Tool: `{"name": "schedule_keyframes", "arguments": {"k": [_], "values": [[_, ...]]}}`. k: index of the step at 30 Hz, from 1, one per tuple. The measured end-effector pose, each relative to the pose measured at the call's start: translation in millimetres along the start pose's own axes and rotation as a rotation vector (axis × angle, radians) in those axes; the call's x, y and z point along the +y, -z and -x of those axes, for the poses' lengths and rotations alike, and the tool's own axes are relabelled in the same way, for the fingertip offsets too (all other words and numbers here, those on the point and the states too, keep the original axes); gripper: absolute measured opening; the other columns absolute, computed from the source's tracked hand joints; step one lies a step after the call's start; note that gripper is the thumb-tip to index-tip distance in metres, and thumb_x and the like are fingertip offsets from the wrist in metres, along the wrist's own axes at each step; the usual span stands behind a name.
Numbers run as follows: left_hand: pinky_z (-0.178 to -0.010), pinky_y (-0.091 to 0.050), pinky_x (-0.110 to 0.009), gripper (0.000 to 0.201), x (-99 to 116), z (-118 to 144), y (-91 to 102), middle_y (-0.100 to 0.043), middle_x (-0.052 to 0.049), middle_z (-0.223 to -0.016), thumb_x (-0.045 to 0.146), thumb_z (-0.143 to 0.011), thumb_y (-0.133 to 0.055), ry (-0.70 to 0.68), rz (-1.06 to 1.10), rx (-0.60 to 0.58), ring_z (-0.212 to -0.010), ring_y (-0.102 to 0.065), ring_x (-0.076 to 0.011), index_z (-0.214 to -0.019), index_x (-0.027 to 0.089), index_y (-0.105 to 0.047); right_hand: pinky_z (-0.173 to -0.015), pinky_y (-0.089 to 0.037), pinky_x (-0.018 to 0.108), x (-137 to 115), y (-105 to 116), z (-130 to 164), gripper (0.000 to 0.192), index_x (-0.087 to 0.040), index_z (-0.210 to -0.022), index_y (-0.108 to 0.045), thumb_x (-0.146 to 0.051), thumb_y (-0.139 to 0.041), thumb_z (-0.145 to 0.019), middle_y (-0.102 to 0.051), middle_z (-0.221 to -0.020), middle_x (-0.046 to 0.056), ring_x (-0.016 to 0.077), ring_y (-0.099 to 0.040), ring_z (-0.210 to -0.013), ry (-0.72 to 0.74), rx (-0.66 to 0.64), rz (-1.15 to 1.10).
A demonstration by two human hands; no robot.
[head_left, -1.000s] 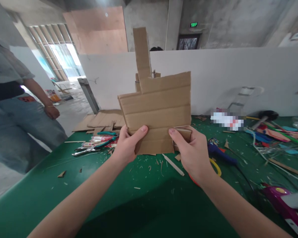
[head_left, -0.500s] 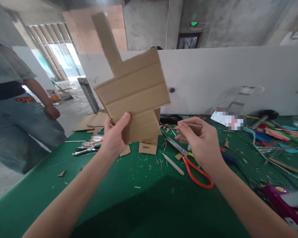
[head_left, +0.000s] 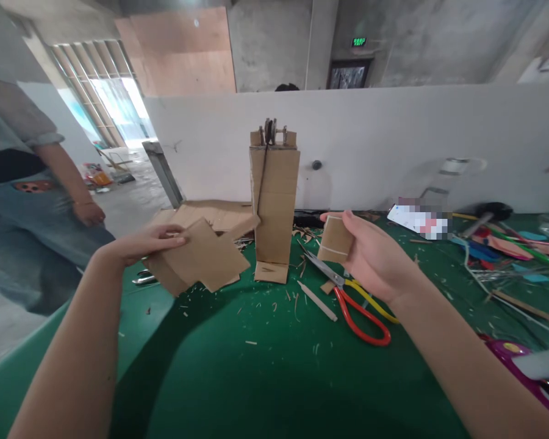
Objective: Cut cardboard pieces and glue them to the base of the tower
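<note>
My left hand (head_left: 158, 239) grips a flat cut-out of brown cardboard (head_left: 205, 253) with a narrow arm sticking out to the right. It is held low over the left part of the table. Between thumb and fingers, my right hand (head_left: 370, 250) pinches a small cardboard rectangle (head_left: 336, 238) with a pale strip across its lower part. Between the hands stands a tall cardboard tower (head_left: 277, 207), topped by a small spool with a dark cord hanging down. Scissors (head_left: 357, 305) with red and yellow handles lie below my right hand, beside a whitish pen-like stick (head_left: 318, 302).
Cardboard sheets (head_left: 210, 210) lie at the back left of the green table (head_left: 256, 378). Right of me are a phone (head_left: 418, 219), coloured scraps (head_left: 498, 247) and a purple tool (head_left: 521, 366). A white partition (head_left: 370, 140) runs behind. Another person (head_left: 41, 201) stands at left.
My left hand has lowered the cardboard cut-out to the left, uncovering the tower. My right hand has turned, so the small rectangle's flat face now shows.
</note>
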State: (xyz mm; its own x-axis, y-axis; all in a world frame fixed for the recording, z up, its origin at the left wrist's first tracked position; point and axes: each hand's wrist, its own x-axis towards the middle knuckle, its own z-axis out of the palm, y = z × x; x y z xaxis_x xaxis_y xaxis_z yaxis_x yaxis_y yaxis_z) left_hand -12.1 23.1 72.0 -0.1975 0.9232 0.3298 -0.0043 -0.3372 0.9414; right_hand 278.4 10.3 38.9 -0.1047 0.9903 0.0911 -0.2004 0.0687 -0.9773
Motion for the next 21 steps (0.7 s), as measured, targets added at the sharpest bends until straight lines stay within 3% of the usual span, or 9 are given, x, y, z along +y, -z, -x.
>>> {"name": "schedule_keyframes", "arguments": {"k": [4, 8, 9, 11, 13, 14, 17, 19, 21], "values": [[-0.083, -0.051, -0.031, 0.055, -11, 0, -4.6, -0.066, 0.000, -0.078, 0.065, -0.083, -0.040, -0.015, -0.115, 0.041, -0.087, -0.060, -0.0160, -0.110, 0.020, -0.054, -0.070, -0.053, 0.031, 2, -1, 1, 0.035, -0.023, -0.102, -0.064, -0.051, -0.054, -0.083, -0.059, -0.101, 0.007, 0.0204, -0.058, -0.091, 0.017, -0.046, 0.016], [-0.089, -0.045, -0.031, 0.023, -13, -25, 36.5, -0.058, 0.004, -0.064, 0.037, -0.077, -0.066, -0.038, -0.389, 0.094, -0.079, -0.054, -0.0125, -0.087, 0.016, -0.061, -0.067, -0.054, 0.031, 2, -4, 2, 0.033, -0.024, -0.103, -0.066, -0.049, -0.056, -0.083, -0.061, -0.098, 0.006, 0.0189, -0.059, -0.086, 0.005, -0.079, 0.002], [-0.090, -0.042, -0.030, 0.019, -10, -30, 44.4, -0.056, 0.005, -0.064, 0.028, -0.071, -0.073, -0.067, -0.542, 0.081, -0.074, -0.050, -0.0099, -0.080, 0.015, -0.062, -0.067, -0.054, 0.031, 2, -5, 2, 0.033, -0.025, -0.104, -0.066, -0.048, -0.056, -0.083, -0.062, -0.098, 0.006, 0.0189, -0.059, -0.086, 0.002, -0.084, 0.007], [-0.090, -0.040, -0.027, 0.013, -2, -32, 45.9, -0.057, 0.005, -0.070, 0.025, -0.075, -0.069, -0.261, -0.684, 0.143, -0.071, -0.048, -0.0072, -0.083, 0.016, -0.063, -0.070, -0.054, 0.033, 4, -7, 2, 0.034, -0.025, -0.106, -0.067, -0.047, -0.058, -0.082, -0.064, -0.099, 0.006, 0.0193, -0.060, -0.087, -0.002, -0.099, 0.015], [-0.077, -0.043, -0.024, 0.016, 4, -21, 25.8, -0.060, 0.002, -0.076, 0.031, -0.082, -0.061, -0.380, -0.637, 0.045, -0.072, -0.053, -0.0087, -0.090, 0.017, -0.064, -0.074, -0.054, 0.035, 6, -10, 3, 0.035, -0.024, -0.106, -0.067, -0.047, -0.060, -0.081, -0.066, -0.100, 0.006, 0.0202, -0.061, -0.090, 0.005, -0.111, 0.058], [-0.068, -0.045, -0.023, 0.020, 5, -11, 9.7, -0.061, 0.000, -0.076, 0.034, -0.082, -0.060, -0.379, -0.584, -0.084, -0.068, -0.055, -0.0100, -0.093, 0.017, -0.063, -0.076, -0.053, 0.036, 8, -11, 4, 0.036, -0.025, -0.107, -0.068, -0.048, -0.060, -0.081, -0.067, -0.101, 0.006, 0.0208, -0.061, -0.091, 0.013, -0.115, 0.108], [-0.062, -0.049, -0.026, 0.034, -1, 25, -43.7, -0.066, -0.006, -0.092, 0.031, -0.076, -0.066, -0.260, -0.445, -0.452, -0.073, -0.061, -0.0159, -0.109, 0.021, -0.062, -0.081, -0.049, 0.039, 12, -17, 6, 0.035, -0.027, -0.109, -0.067, -0.048, -0.057, -0.082, -0.068, -0.103, 0.004, 0.0218, -0.062, -0.094, 0.085, -0.130, 0.352], [-0.060, -0.050, -0.027, 0.040, -12, 43, -70.4, -0.066, -0.005, -0.087, 0.027, -0.073, -0.068, -0.175, -0.388, -0.644, -0.073, -0.062, -0.0177, -0.112, 0.022, -0.060, -0.082, -0.048, 0.039, 14, -19, 8, 0.033, -0.028, -0.108, -0.068, -0.047, -0.053, -0.085, -0.069, -0.100, 0.003, 0.0220, -0.062, -0.093, 0.152, -0.161, 0.505], [-0.054, -0.048, -0.026, 0.037, -24, 53, -84.8, -0.064, -0.003, -0.074, 0.025, -0.076, -0.064, -0.126, -0.291, -0.662, -0.065, -0.061, -0.0169, -0.112, 0.023, -0.060, -0.082, -0.046, 0.038, 14, -20, 8, 0.033, -0.027, -0.108, -0.067, -0.047, -0.049, -0.087, -0.068, -0.099, 0.003, 0.0220, -0.061, -0.093, 0.216, -0.172, 0.592]]}}
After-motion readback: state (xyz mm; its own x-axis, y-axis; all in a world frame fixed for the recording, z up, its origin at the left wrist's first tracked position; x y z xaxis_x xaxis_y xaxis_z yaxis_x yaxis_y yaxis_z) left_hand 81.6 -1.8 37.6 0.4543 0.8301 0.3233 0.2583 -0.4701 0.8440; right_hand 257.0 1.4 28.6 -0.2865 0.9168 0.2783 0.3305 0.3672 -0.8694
